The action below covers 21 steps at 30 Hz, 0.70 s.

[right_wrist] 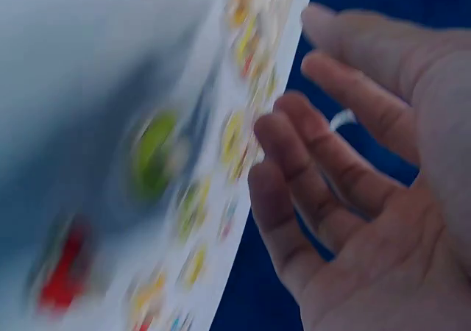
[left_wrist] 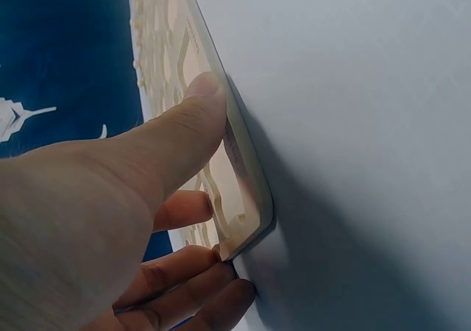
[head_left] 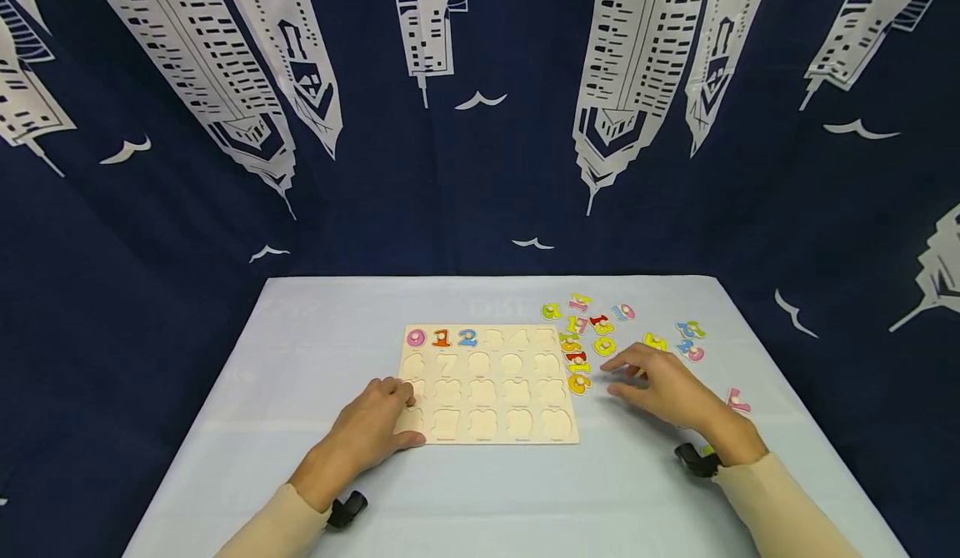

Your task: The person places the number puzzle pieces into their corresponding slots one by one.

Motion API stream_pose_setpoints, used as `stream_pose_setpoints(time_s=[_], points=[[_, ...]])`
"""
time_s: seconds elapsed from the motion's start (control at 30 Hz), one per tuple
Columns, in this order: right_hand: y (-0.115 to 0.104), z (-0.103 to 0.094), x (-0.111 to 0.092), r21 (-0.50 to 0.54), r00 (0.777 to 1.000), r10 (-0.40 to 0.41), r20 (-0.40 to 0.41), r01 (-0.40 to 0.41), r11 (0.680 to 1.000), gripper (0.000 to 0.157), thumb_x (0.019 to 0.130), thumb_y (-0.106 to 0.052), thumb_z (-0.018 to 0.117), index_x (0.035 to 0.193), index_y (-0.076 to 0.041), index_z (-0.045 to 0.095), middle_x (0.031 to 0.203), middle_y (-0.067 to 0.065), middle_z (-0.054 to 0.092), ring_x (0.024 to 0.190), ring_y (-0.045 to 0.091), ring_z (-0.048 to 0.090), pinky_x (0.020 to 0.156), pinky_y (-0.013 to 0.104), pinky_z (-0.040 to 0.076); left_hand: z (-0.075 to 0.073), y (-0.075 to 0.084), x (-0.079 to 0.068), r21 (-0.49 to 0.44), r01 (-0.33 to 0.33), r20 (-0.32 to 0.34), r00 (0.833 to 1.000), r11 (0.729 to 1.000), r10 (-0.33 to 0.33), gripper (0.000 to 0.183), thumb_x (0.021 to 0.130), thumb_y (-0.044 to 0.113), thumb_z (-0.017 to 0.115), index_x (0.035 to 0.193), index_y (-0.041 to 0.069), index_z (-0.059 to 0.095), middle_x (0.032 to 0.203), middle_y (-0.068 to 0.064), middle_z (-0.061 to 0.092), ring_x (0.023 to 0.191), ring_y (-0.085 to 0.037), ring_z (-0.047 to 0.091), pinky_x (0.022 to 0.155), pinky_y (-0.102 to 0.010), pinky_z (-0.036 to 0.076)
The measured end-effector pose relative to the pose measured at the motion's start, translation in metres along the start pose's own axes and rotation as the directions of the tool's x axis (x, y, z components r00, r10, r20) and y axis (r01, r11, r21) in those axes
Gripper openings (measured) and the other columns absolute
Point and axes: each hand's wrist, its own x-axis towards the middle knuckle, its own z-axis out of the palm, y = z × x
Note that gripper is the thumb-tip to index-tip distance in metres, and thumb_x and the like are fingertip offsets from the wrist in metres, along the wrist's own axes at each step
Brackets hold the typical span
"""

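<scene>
A pale, flat wooden board [head_left: 497, 375] lies on the white counter [head_left: 487, 500] in front of the person, its recesses cut in four rows with tiny print beneath them. Three numerals fill the start of its top row: a pink 0 [head_left: 416, 331], an orange-red 1 [head_left: 442, 338] and a blue 2 [head_left: 467, 338]. The left hand [head_left: 371, 423] grips the near left corner, thumb over the front edge, fingers curled at the side.

To the board's right is a bright scatter of loose pieces: a golden 6 [head_left: 579, 384] just beside the edge, a red-and-yellow piece [head_left: 577, 362] above it, a rounded yellow one [head_left: 604, 346], and a pink one [head_left: 738, 401] farther out. The right hand [head_left: 667, 385] hovers among them, fingers loosely bent, thumb apart, holding nothing.
</scene>
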Motion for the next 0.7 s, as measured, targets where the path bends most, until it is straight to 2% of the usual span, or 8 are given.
stream_pose_setpoints(time_s=[0.17, 0.37, 0.57, 0.7], points=[[0.031, -0.018, -0.043, 0.032, 0.998, 0.059, 0.011, -0.059, 0.998, 0.032, 0.097, -0.025, 0.099, 0.126, -0.021, 0.087, 0.122, -0.005, 0.082, 0.1, 0.012, 0.071, 0.088, 0.03, 0.065, -0.002, -0.001, -0.001, 0.008, 0.004, -0.003, 1.0, 1.0, -0.004, 0.058, 0.087, 0.04, 0.105, 0.126, 0.007, 0.077, 0.134, -0.012, 0.078, 0.116, -0.026, 0.068, 0.103, -0.05, 0.065], [0.064, -0.028, -0.088, 0.092, 0.997, 0.082, 0.013, -0.083, 0.992, 0.037, 0.092, -0.023, 0.102, 0.125, -0.021, 0.087, 0.111, -0.004, 0.076, 0.093, 0.007, 0.066, 0.082, 0.023, 0.061, -0.002, 0.0, -0.002, 0.006, -0.016, -0.017, 1.0, 1.0, 0.016, 0.06, 0.087, 0.042, 0.105, 0.127, 0.007, 0.077, 0.131, -0.011, 0.078, 0.117, -0.027, 0.069, 0.103, -0.05, 0.065], [0.089, -0.03, -0.111, 0.233, 0.998, 0.027, 0.064, -0.041, 0.972, 0.031, 0.093, -0.011, 0.098, 0.122, -0.011, 0.087, 0.095, -0.004, 0.069, 0.081, 0.007, 0.062, 0.069, 0.022, 0.053, -0.001, 0.001, -0.003, 0.011, -0.012, -0.021, 1.0, 1.0, 0.012, 0.059, 0.087, 0.041, 0.105, 0.127, 0.008, 0.077, 0.129, -0.01, 0.078, 0.115, -0.025, 0.068, 0.1, -0.05, 0.065], [0.099, -0.028, -0.119, 0.286, 0.998, -0.003, 0.07, -0.017, 0.958, 0.024, 0.095, -0.006, 0.095, 0.118, -0.009, 0.088, 0.096, -0.004, 0.076, 0.081, 0.006, 0.065, 0.068, 0.021, 0.055, 0.001, 0.003, -0.003, 0.008, -0.012, -0.022, 1.0, 1.0, 0.012, 0.058, 0.088, 0.04, 0.105, 0.127, 0.008, 0.077, 0.129, -0.01, 0.078, 0.116, -0.026, 0.068, 0.1, -0.05, 0.065]])
